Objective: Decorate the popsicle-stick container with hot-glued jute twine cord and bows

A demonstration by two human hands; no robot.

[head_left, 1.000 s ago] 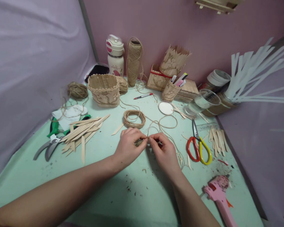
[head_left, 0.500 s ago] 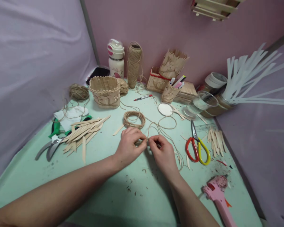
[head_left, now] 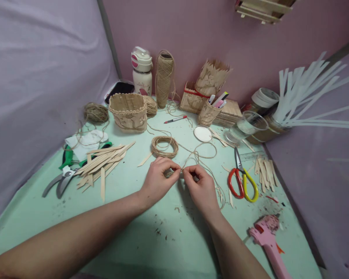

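Note:
Both hands meet over the middle of the table, fingertips almost touching. My left hand (head_left: 159, 179) pinches a bit of jute twine (head_left: 189, 155) between thumb and forefinger. Right beside it, my right hand (head_left: 200, 186) pinches the same twine. The small piece between the fingertips is mostly hidden. Behind the hands lies a coil of twine (head_left: 164, 147), and loose loops of twine trail off to the right. Scissors (head_left: 241, 180) with one red and one yellow handle rest to the right of my right hand.
Pruning shears (head_left: 65, 180) and a pile of wooden strips (head_left: 104, 164) lie on the left. A wooden basket (head_left: 128, 114), a bottle (head_left: 142, 73) and a twine spool (head_left: 164, 79) stand behind. At the right are a glass (head_left: 247, 126) and a pink glue gun (head_left: 267, 240).
Hardly anything differs. Both hands keep their pinch on the twine, with only a slight shift of the fingers and of the view.

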